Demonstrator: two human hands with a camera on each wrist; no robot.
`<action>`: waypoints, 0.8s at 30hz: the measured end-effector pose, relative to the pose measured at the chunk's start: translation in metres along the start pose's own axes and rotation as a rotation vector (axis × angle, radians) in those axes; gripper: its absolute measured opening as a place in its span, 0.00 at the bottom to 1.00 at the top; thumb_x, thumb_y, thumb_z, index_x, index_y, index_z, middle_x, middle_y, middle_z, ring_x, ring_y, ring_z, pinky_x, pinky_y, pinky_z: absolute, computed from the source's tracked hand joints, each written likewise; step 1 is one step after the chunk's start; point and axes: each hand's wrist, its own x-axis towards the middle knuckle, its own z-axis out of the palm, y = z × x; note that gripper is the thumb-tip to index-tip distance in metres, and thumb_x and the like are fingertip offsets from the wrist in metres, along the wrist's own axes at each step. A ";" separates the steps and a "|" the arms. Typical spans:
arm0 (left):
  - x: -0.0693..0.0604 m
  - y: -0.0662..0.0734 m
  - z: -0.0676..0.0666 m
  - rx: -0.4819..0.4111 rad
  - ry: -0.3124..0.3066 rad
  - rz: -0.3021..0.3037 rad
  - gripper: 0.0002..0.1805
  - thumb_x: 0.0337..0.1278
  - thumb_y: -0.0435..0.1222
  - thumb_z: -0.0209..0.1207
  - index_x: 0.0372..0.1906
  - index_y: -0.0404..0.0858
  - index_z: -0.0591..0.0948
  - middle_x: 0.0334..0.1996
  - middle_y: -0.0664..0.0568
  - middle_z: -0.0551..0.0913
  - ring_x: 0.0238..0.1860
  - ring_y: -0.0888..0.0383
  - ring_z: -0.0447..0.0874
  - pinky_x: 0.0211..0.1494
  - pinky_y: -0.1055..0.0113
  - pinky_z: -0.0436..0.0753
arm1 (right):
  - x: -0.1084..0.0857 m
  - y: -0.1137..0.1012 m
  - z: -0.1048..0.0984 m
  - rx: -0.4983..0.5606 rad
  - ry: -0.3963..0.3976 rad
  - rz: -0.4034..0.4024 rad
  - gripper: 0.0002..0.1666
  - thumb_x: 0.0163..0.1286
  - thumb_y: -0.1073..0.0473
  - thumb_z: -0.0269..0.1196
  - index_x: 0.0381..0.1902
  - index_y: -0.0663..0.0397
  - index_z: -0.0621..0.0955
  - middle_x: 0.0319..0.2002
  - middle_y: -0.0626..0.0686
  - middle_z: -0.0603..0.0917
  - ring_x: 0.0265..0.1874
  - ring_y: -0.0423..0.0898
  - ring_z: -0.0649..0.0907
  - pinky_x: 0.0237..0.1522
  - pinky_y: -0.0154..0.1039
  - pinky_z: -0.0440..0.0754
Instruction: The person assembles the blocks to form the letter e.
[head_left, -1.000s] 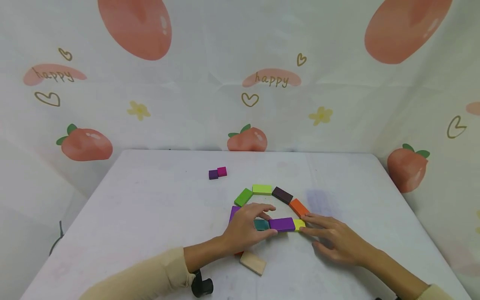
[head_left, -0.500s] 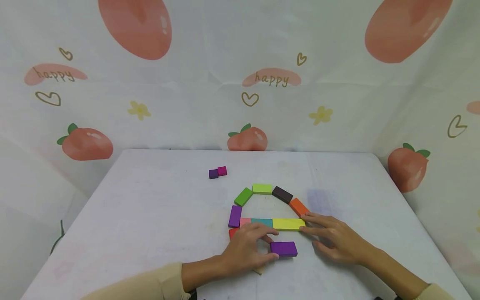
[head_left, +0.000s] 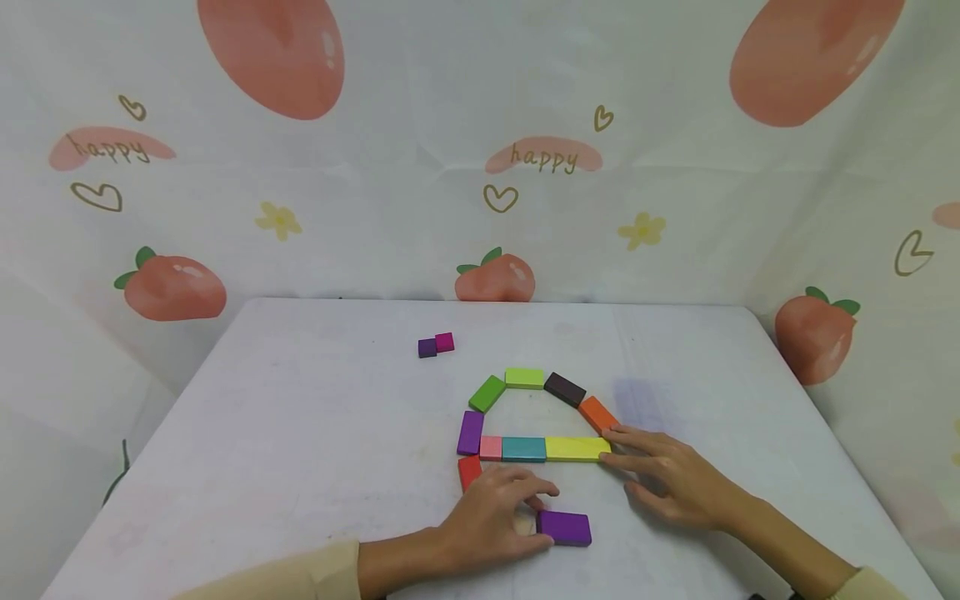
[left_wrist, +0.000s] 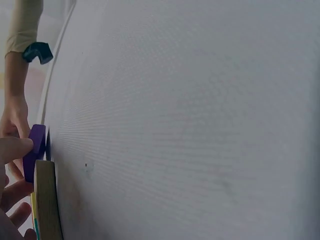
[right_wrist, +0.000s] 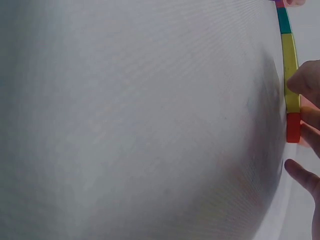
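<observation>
My left hand (head_left: 487,521) pinches a purple block (head_left: 565,528) by its left end, between thumb and fingers. In the left wrist view a plain wooden block (left_wrist: 46,200) stands just beside that purple block; the left hand mostly covers it in the head view. My right hand (head_left: 675,479) has its fingers extended, with fingertips touching the right end of a long yellow block (head_left: 577,449) and the lower end of an orange block (head_left: 599,415). Left of the yellow one, a teal block (head_left: 523,449) and a pink block (head_left: 491,447) continue the straight row.
Purple (head_left: 470,432), green (head_left: 487,393), lime (head_left: 523,378) and dark brown (head_left: 565,389) blocks curve in an arch above the row. A red block (head_left: 469,472) lies below, partly behind the left hand. Small dark purple (head_left: 427,347) and magenta (head_left: 445,342) cubes sit farther back.
My left hand has carried the purple block from over the yellow and teal row toward the table's near side, uncovering the row. The right hand has stayed in place.
</observation>
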 end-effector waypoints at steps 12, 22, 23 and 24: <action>-0.005 0.000 -0.001 0.032 -0.089 0.004 0.24 0.54 0.47 0.71 0.56 0.51 0.82 0.39 0.70 0.84 0.54 0.67 0.75 0.57 0.62 0.77 | 0.000 -0.001 -0.001 0.004 0.000 0.002 0.30 0.51 0.60 0.74 0.55 0.39 0.86 0.62 0.48 0.80 0.61 0.50 0.79 0.48 0.54 0.84; -0.006 -0.001 -0.004 0.035 -0.114 -0.002 0.23 0.55 0.47 0.70 0.57 0.51 0.82 0.39 0.70 0.83 0.52 0.68 0.75 0.54 0.69 0.76 | 0.000 -0.001 -0.001 0.002 -0.001 0.011 0.30 0.51 0.59 0.74 0.56 0.38 0.86 0.62 0.48 0.80 0.61 0.50 0.79 0.48 0.54 0.84; -0.006 -0.001 -0.004 0.036 -0.115 -0.001 0.23 0.55 0.47 0.70 0.57 0.50 0.83 0.39 0.70 0.83 0.52 0.67 0.75 0.53 0.69 0.76 | 0.000 -0.001 -0.001 0.001 0.000 0.010 0.31 0.51 0.59 0.74 0.56 0.38 0.86 0.62 0.48 0.80 0.61 0.50 0.79 0.48 0.54 0.84; -0.006 -0.001 -0.004 0.038 -0.117 -0.001 0.23 0.54 0.47 0.70 0.57 0.50 0.83 0.39 0.70 0.83 0.52 0.67 0.75 0.53 0.69 0.76 | 0.000 -0.001 -0.002 0.001 0.002 0.009 0.31 0.51 0.60 0.74 0.56 0.38 0.86 0.62 0.48 0.80 0.61 0.50 0.79 0.48 0.54 0.84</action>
